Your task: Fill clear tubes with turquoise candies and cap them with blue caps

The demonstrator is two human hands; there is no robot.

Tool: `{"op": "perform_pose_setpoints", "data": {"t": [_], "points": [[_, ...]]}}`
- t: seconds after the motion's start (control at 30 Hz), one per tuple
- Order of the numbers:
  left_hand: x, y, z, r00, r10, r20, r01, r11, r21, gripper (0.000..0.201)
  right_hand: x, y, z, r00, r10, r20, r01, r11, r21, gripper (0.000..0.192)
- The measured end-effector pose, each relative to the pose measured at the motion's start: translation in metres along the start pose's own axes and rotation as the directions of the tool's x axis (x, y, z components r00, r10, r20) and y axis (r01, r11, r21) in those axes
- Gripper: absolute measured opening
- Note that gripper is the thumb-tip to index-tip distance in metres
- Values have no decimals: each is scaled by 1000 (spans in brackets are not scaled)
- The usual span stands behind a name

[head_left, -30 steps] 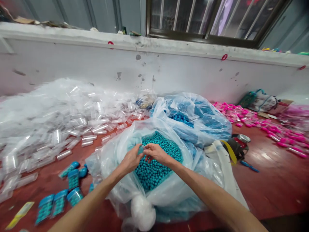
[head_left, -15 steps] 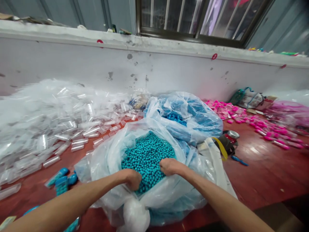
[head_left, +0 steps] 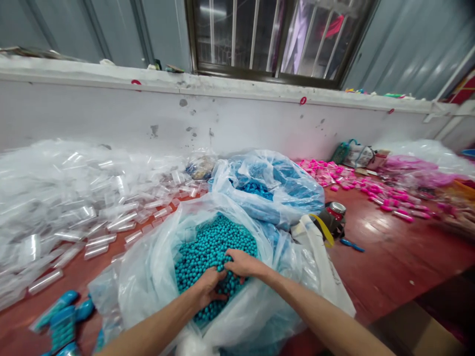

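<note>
Both hands have drawn together since half a second ago, when they sat apart at the near edge of the bag; now they meet over the beads. Left hand (head_left: pixel 208 287) lies knuckles up, fingers curled down into the teal beads (head_left: pixel 208 247), and the right hand (head_left: pixel 241 263) rests just beside it, fingertips pressed into the same heap. Whether either grip closes on a tube or only on loose beads, I cannot tell, as the fingers are half buried. The beads fill a clear plastic bag (head_left: pixel 148 277) that stands open around both hands on the red worktop (head_left: pixel 389 267). Beyond the hands sits a second bag of blue caps (head_left: pixel 267 188); off to the left hand's side spreads a heap of empty clear tubes (head_left: pixel 74 198), and nearer, filled tubes with blue caps (head_left: pixel 61 316). Judging by this, the step in hand is scooping beads, and the next move calls for lifting the hands clear without spilling.
</note>
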State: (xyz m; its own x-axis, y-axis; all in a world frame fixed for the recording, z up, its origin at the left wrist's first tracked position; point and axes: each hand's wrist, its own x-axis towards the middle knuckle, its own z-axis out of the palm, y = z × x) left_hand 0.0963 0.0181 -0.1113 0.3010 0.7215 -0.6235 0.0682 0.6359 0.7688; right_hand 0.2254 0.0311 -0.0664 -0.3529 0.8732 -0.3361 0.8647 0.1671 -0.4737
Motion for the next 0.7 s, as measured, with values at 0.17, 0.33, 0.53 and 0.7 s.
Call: {"op": "perform_pose_setpoints", "data": {"t": [0.17, 0.33, 0.53, 0.7], "points": [[-13, 10, -8, 998, -24, -52, 24, 1000, 14, 44, -32, -14, -36, 946, -155, -286, 74, 959, -274, 20], [-21, 8, -19, 1000, -11, 18, 9, 990, 139, 46, -34, 37, -74, 765, 325, -557, -480, 863, -156, 34], [-11, -3, -25, 996, -43, 80, 37, 997, 70, 52, -16, 98, -66, 777, 505, -375, -506, 856, 104, 33], [-5, -9, -23, 993, -42, 111, 39, 999, 32, 57, -1, 97, -64, 821, 410, -397, -314, 906, 285, 19]]}}
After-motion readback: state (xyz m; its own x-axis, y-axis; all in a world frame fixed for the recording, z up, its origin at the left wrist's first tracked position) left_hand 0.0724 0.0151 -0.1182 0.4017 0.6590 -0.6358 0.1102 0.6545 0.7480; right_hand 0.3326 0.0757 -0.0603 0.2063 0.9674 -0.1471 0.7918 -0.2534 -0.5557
